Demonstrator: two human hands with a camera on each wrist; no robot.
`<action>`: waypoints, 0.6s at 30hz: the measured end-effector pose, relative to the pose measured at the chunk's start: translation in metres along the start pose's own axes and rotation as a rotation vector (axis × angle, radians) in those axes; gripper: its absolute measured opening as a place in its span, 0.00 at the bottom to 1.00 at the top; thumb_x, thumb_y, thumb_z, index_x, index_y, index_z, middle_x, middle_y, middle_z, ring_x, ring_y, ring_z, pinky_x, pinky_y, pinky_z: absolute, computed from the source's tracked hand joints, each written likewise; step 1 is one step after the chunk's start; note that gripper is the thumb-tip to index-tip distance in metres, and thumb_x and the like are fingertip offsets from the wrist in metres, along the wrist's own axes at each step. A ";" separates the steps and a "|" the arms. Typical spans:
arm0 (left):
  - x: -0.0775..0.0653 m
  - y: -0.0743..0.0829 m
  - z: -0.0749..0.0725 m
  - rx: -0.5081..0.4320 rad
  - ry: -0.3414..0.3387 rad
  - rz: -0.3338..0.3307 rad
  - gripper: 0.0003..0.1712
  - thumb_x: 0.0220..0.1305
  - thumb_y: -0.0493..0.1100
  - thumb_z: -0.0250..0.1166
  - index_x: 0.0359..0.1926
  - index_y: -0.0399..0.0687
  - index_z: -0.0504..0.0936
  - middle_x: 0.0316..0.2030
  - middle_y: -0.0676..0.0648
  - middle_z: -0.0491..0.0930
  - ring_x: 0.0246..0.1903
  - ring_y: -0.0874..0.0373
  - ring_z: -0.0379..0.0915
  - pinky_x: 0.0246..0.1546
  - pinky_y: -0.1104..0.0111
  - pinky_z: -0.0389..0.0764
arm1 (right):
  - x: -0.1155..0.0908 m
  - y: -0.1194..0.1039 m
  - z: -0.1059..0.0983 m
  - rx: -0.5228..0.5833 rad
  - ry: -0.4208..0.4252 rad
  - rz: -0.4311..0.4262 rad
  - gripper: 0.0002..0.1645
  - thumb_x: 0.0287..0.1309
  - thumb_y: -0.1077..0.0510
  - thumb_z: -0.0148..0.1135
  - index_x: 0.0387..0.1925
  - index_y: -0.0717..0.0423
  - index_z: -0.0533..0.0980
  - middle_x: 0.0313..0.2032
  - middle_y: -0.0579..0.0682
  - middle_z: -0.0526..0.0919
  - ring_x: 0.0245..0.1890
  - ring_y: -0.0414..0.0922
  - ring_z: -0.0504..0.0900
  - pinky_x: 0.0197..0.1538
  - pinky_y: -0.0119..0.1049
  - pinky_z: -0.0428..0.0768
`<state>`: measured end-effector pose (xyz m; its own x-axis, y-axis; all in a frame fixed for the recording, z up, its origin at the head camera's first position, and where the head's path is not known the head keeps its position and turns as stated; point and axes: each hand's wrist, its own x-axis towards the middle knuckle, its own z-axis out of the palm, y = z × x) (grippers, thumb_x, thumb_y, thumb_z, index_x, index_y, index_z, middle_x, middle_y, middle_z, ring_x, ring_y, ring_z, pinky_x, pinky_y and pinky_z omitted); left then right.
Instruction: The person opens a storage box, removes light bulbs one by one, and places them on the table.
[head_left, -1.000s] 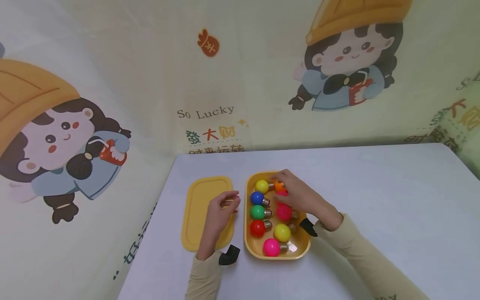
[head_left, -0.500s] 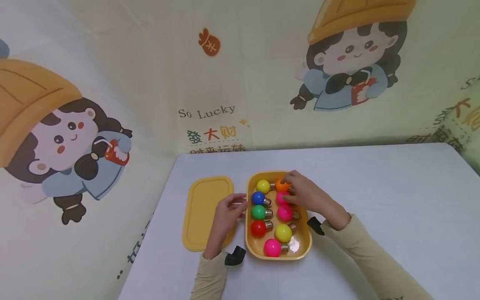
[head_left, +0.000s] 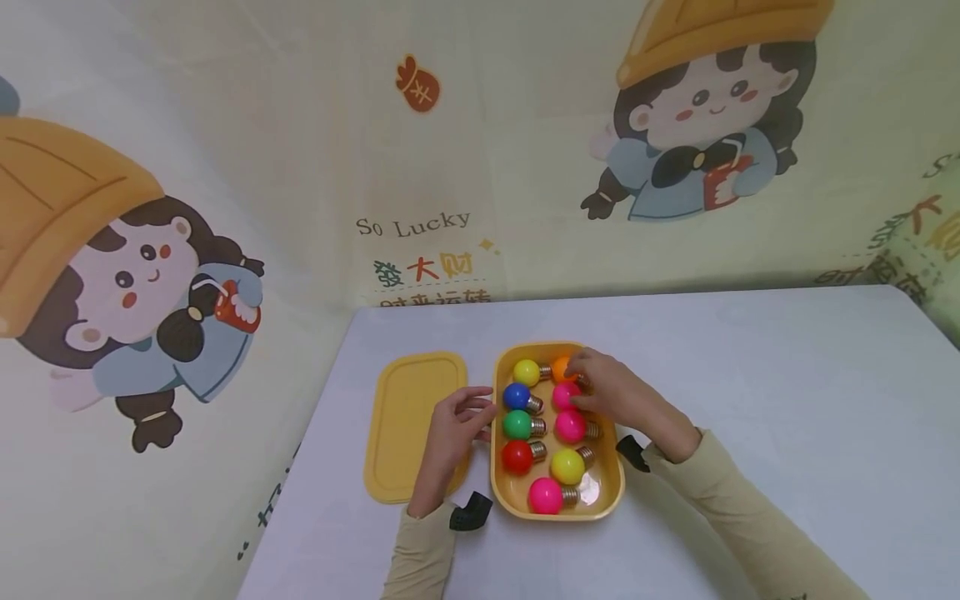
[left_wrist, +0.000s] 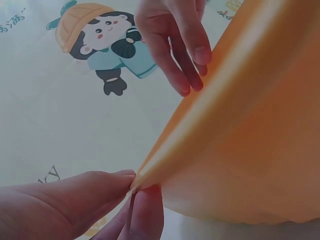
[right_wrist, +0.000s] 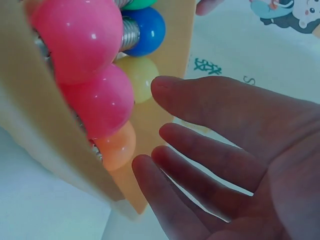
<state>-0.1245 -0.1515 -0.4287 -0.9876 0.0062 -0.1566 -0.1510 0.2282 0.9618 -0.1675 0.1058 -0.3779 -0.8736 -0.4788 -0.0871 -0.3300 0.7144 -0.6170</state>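
Note:
A yellow plastic box (head_left: 557,517) on the table holds several toy light bulbs, coloured globes with silvery screw bases, in two rough columns. My left hand (head_left: 454,425) is at the box's left edge; in the left wrist view its thumb and a finger pinch the rim. Over the upper right of the box is my right hand (head_left: 611,387), its fingers spread and nothing held, by the orange bulb (head_left: 561,369) and a pink bulb (head_left: 564,396). The right wrist view shows these bulbs lying along the wall, apart from the fingers. My hand covers part of the orange bulb's base.
A flat yellow lid (head_left: 405,400) lies left of the box, partly under my left hand. A white table (head_left: 750,375) extends to the right. Behind and to the left hangs a cream cloth (head_left: 525,150) printed with cartoon figures.
My left hand has moved right, from over the lid to the box's edge. My right hand has drawn slightly right and back from the orange bulb. The bulbs keep their places.

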 end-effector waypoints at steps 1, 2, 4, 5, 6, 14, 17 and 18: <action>0.000 0.000 0.000 -0.001 0.000 0.003 0.21 0.65 0.43 0.68 0.57 0.42 0.80 0.46 0.40 0.83 0.35 0.54 0.83 0.33 0.66 0.87 | 0.000 0.000 0.000 -0.005 0.001 -0.001 0.19 0.54 0.65 0.72 0.48 0.67 0.79 0.46 0.60 0.80 0.46 0.55 0.79 0.48 0.45 0.86; 0.000 -0.001 0.000 -0.003 0.000 0.006 0.21 0.65 0.43 0.68 0.58 0.42 0.79 0.46 0.40 0.83 0.35 0.54 0.83 0.33 0.66 0.87 | 0.000 0.000 0.000 -0.010 0.002 0.000 0.19 0.53 0.65 0.72 0.47 0.67 0.79 0.45 0.59 0.81 0.45 0.54 0.79 0.48 0.44 0.86; 0.000 -0.002 0.001 -0.004 -0.002 0.012 0.21 0.66 0.43 0.67 0.58 0.42 0.79 0.46 0.40 0.83 0.34 0.54 0.83 0.33 0.66 0.87 | -0.001 0.000 0.001 -0.015 -0.001 0.001 0.19 0.53 0.65 0.72 0.47 0.67 0.80 0.43 0.59 0.82 0.44 0.53 0.79 0.47 0.44 0.86; 0.000 -0.002 0.001 -0.005 -0.004 0.012 0.21 0.66 0.43 0.68 0.58 0.42 0.79 0.46 0.40 0.83 0.34 0.54 0.83 0.33 0.66 0.87 | -0.001 0.000 0.001 -0.014 -0.006 0.002 0.19 0.54 0.65 0.72 0.47 0.67 0.80 0.42 0.58 0.83 0.44 0.53 0.80 0.46 0.44 0.86; 0.001 -0.002 0.001 -0.006 -0.005 0.011 0.21 0.65 0.43 0.68 0.58 0.43 0.79 0.46 0.40 0.83 0.34 0.55 0.83 0.33 0.66 0.87 | -0.001 0.000 0.001 -0.009 -0.011 0.006 0.19 0.54 0.65 0.72 0.47 0.67 0.80 0.42 0.58 0.83 0.43 0.53 0.80 0.47 0.44 0.86; 0.002 -0.005 0.000 -0.002 -0.014 0.013 0.20 0.65 0.42 0.68 0.56 0.43 0.80 0.44 0.40 0.83 0.34 0.55 0.83 0.34 0.66 0.87 | -0.001 0.000 0.002 -0.022 -0.048 -0.012 0.22 0.55 0.65 0.71 0.52 0.67 0.78 0.45 0.56 0.84 0.44 0.52 0.80 0.50 0.46 0.85; 0.002 -0.006 -0.001 0.001 -0.014 0.013 0.20 0.65 0.43 0.68 0.56 0.43 0.80 0.44 0.40 0.83 0.34 0.55 0.83 0.34 0.66 0.87 | 0.001 0.000 0.003 -0.050 -0.059 -0.037 0.22 0.55 0.65 0.71 0.51 0.66 0.78 0.44 0.55 0.84 0.43 0.50 0.80 0.50 0.45 0.84; 0.002 -0.006 -0.001 0.001 -0.013 0.011 0.20 0.65 0.43 0.68 0.56 0.44 0.80 0.45 0.40 0.83 0.34 0.55 0.83 0.34 0.66 0.87 | 0.002 0.001 0.004 -0.057 -0.064 -0.047 0.21 0.55 0.65 0.71 0.51 0.66 0.78 0.43 0.54 0.84 0.43 0.50 0.80 0.50 0.45 0.84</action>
<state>-0.1254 -0.1538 -0.4343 -0.9887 0.0211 -0.1487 -0.1400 0.2290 0.9633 -0.1684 0.1033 -0.3816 -0.8330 -0.5423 -0.1100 -0.3913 0.7178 -0.5758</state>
